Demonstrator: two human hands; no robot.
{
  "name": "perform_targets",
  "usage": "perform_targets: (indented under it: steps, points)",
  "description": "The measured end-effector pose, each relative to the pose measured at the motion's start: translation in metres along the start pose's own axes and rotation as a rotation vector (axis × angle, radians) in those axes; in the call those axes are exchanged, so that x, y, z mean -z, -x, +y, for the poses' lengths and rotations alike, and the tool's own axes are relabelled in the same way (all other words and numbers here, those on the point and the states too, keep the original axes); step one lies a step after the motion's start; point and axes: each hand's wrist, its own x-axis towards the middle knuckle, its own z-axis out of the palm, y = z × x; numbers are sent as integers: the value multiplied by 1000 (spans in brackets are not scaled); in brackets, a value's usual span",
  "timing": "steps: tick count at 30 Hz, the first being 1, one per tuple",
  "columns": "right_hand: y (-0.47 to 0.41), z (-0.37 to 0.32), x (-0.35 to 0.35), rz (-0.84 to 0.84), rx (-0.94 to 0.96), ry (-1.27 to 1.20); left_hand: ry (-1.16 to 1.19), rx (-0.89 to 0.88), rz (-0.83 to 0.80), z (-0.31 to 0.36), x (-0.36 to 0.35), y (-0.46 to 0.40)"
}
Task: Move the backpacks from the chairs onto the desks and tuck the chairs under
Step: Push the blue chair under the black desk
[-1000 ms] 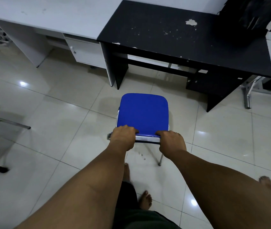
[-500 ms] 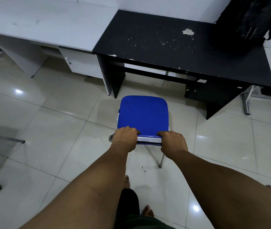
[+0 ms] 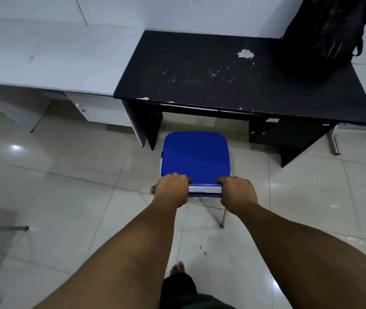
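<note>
A blue chair [image 3: 195,157] with metal legs stands on the tiled floor just in front of the black desk [image 3: 233,81]. Its front edge is at the desk's opening. My left hand [image 3: 172,188] grips the left end of the chair's backrest top. My right hand [image 3: 236,192] grips the right end. A black backpack [image 3: 331,27] sits upright on the far right corner of the black desk, against the wall.
A white desk [image 3: 50,54] with a drawer unit [image 3: 97,108] adjoins the black desk on the left. Another chair's metal leg [image 3: 3,228] shows at the left edge. My bare feet [image 3: 177,267] are on the glossy tiles below.
The chair has slid forward toward the black desk, both hands still gripping its backrest, and I have stepped closer. The red chair at the left has left the view.
</note>
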Motion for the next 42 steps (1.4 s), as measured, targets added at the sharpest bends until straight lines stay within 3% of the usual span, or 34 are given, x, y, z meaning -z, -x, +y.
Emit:
perform_targets:
  steps: [12, 33, 42]
  points:
    - [-64, -1, 14, 29, -44, 3, -30, -48, -12, -26, 30, -64]
    - [-189, 42, 51, 42, 37, 26, -27, 69, -19, -30, 78, -183]
    - [-235, 54, 63, 42, 0, 33, -40, 39, -46, -37, 96, -231]
